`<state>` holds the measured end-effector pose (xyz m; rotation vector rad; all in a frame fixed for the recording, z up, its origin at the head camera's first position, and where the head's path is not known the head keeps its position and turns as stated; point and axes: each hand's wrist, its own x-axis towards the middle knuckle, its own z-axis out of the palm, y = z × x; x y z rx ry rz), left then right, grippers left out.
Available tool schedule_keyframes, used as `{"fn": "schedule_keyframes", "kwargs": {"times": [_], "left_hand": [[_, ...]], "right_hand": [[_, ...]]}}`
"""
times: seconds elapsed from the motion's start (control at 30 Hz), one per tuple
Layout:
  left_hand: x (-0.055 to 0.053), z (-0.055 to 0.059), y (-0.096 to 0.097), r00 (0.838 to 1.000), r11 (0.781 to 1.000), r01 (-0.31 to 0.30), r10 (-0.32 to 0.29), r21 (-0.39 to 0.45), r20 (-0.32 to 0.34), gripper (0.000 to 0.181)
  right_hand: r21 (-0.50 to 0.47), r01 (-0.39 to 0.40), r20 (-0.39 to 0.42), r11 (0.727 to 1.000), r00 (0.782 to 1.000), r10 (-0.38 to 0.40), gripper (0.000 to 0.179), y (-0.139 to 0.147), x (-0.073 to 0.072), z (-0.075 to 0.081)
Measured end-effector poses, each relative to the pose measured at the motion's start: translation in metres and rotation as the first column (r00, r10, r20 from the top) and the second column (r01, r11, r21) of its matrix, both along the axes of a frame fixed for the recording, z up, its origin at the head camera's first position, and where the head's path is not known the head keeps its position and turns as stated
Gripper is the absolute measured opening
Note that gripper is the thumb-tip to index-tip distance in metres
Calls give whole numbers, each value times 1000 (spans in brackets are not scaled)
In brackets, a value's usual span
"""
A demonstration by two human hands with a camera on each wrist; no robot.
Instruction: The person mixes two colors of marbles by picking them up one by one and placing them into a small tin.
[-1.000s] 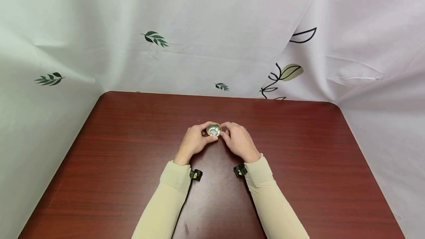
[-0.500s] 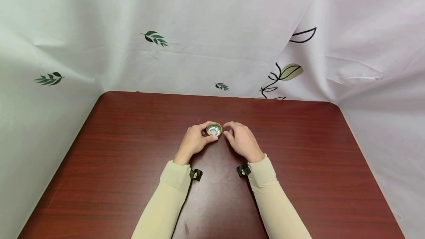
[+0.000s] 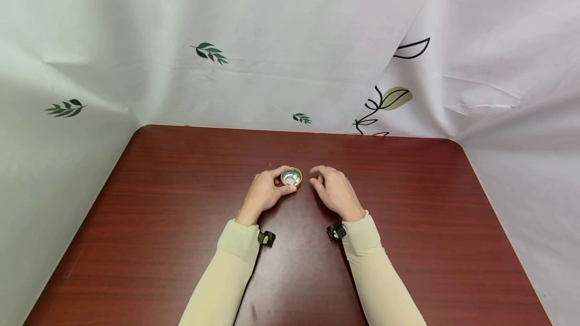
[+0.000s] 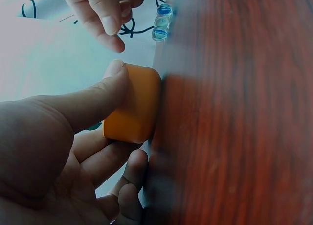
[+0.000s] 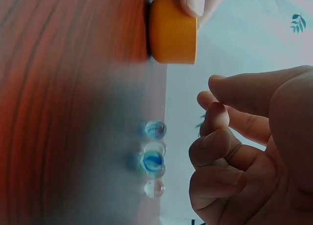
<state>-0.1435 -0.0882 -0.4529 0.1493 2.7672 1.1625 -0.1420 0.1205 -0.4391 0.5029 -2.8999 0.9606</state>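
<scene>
My left hand [image 3: 263, 192] grips a small round orange cup [image 4: 137, 102] standing on the table, thumb on the near side and fingers behind. From the head view the cup's inside is silvery, with small shiny glassy pieces lying in it. To the right of the cup, a short gap away, my right hand [image 3: 335, 192] hovers with loosely bent fingers and nothing between them. Several clear glass marbles [image 5: 153, 160], some with blue swirls, lie on the table below the right hand in its wrist view. In the head view that hand hides them.
The dark red wooden table [image 3: 181, 265] has rounded far corners. White curtains [image 3: 272, 29] with leaf prints stand behind it and along both sides. Each wrist carries a black strap-on camera [image 3: 266, 238].
The right hand has drawn back from the cup's rim to the right, its fingers moving clear of the cup. The left hand keeps holding the cup in the same place.
</scene>
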Motion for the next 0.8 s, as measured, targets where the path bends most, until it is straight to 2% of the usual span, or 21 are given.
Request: {"fn": "schedule_keyframes", "kwargs": {"times": [0.27, 0.8], "left_hand": [[0, 2, 0, 1000, 1000, -1, 1, 8, 1, 49], [0, 1, 1, 1000, 1000, -3, 3, -2, -1, 50]], "right_hand": [[8, 43, 14, 999, 999, -43, 20, 9, -3, -1], [-8, 73, 12, 997, 997, -73, 19, 18, -5, -3]]}}
